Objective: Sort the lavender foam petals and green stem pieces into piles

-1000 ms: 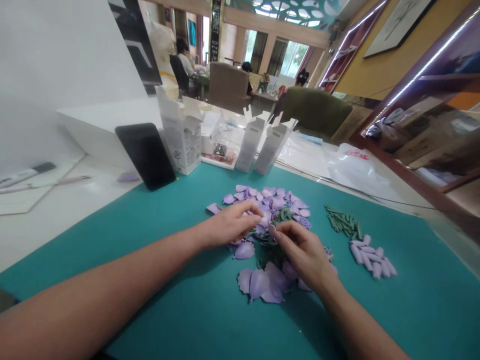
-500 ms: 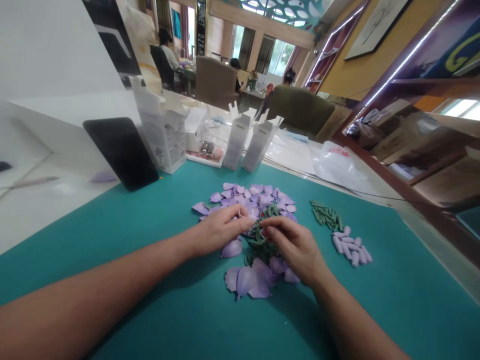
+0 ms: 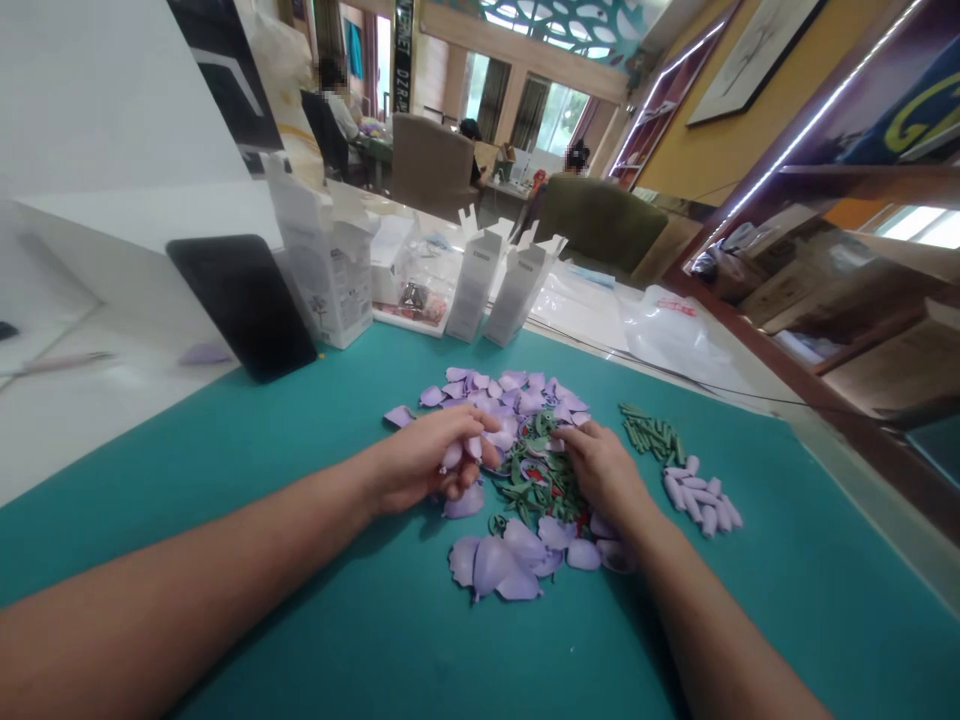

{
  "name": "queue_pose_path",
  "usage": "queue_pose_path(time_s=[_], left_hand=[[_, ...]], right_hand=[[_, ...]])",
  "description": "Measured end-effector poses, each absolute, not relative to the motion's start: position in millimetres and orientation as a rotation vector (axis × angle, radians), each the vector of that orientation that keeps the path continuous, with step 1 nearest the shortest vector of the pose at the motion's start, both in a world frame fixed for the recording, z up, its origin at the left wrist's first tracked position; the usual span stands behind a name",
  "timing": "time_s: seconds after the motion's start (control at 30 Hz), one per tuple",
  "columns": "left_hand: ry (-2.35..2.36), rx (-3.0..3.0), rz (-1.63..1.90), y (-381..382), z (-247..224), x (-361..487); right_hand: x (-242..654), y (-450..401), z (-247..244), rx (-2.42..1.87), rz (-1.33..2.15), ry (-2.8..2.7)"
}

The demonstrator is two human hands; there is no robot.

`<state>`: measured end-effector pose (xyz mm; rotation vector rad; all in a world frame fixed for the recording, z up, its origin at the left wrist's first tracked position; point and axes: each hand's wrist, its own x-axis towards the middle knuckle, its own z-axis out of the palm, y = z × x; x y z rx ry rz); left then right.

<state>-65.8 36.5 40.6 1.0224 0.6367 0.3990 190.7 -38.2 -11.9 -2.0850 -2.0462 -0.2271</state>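
Briefly, left hand (image 3: 411,468): my fingers (image 3: 480,424) curl closed around a few purple petals (image 3: 459,452).

Right hand (image 3: 604,470): curved down onto the green leaves (image 3: 536,480); I cannot tell whether it grasps anything.

Main pieces: the heap of petals (image 3: 510,395) and the leaves lie between my hands on the teal mat (image 3: 787,610), with loose petals (image 3: 495,565) nearer me.

Right of the heap: green stems (image 3: 652,435) and pale purple buds (image 3: 699,500), just beyond my right hand.

Risk: leaves tangled among petals could drag the heap if my left hand pulled away quickly; a wide sweep of my right wrist could scatter the buds.

Far side: a black phone (image 3: 240,305), white boxes (image 3: 326,280) and a plastic bag (image 3: 675,330) stand beyond the mat, none between my hands and the heap.
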Motion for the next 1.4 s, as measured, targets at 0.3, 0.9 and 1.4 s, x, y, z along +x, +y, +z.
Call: queue_pose_path(time_s=[0.3, 0.9, 1.4], left_hand=[[0.636, 1.047, 0.344, 31.6, 40.6, -63.0], [0.689, 0.983, 0.319, 28.9, 43.9, -62.9], [0.583, 0.964, 0.315, 27.3, 34.1, -65.1]], right_hand=[[190.0, -37.5, -11.1, -2.073, -0.188, -2.096], [188.6, -40.1, -16.8, -2.055, -0.131, -2.026], [128.9, -49.4, 22.3, -1.552, 0.500, -1.338]])
